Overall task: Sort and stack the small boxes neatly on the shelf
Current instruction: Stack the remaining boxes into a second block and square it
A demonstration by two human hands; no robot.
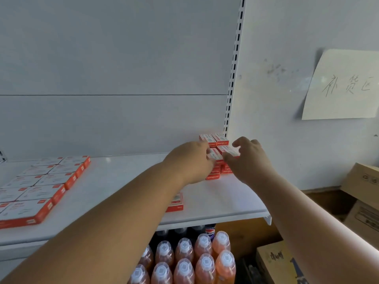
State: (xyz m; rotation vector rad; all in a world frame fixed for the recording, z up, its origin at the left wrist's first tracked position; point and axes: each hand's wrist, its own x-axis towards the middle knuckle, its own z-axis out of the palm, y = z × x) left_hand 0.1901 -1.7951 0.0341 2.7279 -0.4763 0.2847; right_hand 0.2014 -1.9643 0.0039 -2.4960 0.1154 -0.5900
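The white shelf (123,181) runs left to right before you, the small boxes (215,140) stacked at its far right corner. Your left hand (192,160) and right hand (250,158) flank that stack, fingers curled against it (whether either actually grips a box, I cannot tell).

I see the shelf (114,181) running across in front of me, with flat boxes (39,187) laid in rows on its left end. At the far right corner, against the back panel, sits a stack of small boxes (217,140), my left hand (190,160) and right hand (250,160) on either side. One lone box (176,203) lies nearer the front edge. Bottles (192,259) stand below; cardboard cartons (361,193) sit off right.
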